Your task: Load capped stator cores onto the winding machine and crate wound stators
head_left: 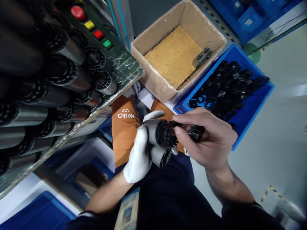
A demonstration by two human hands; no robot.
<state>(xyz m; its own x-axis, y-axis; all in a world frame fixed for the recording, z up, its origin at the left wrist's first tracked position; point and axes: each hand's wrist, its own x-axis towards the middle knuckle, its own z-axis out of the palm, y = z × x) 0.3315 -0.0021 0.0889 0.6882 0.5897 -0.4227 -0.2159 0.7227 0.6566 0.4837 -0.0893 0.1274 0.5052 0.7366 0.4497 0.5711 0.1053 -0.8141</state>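
My left hand (139,156), in a white glove, is wrapped round two dark grey metal cylinders, held side by side above my lap. The upper cylinder (153,131) has a black toothed plastic part (166,133) at its right end. Below it, the lower cylinder (159,156) shows a black ring at its end. My bare right hand (208,137) is closed on black plastic parts (196,132), its thumb and forefinger reaching to the toothed part on the upper cylinder.
Many cylinders (69,75) with black ends stand on the left bench, near coloured buttons (98,34). Ahead is a cardboard box (153,81) with a cardboard sheet and cylinders. A blue bin (251,116) of black parts lies at the right.
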